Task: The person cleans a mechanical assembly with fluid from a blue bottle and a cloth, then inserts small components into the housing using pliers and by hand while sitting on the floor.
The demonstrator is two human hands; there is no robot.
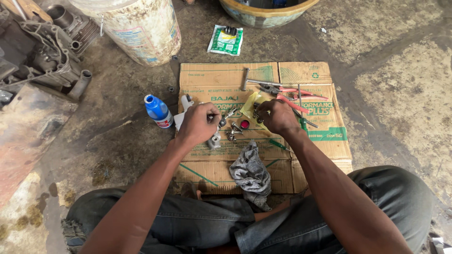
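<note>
Metal part [215,139] sits on the cardboard [221,77], under the left hand [197,123], whose fingers pinch a small metal piece at its top. Cardboard lies flat on the floor, bucket [141,28] behind it. Grey rag [250,171] lies near the knees. Right hand [278,116] curls around a yellow bag [249,104]. Blue bottle [157,111] stands left. Pliers [289,96], bolts [233,129], red cap [245,124] lie between and behind the hands.

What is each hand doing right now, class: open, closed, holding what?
Left hand: closed on a small metal part.
Right hand: fingers curled at a yellow plastic bag; whether they grip it cannot be told.
</note>
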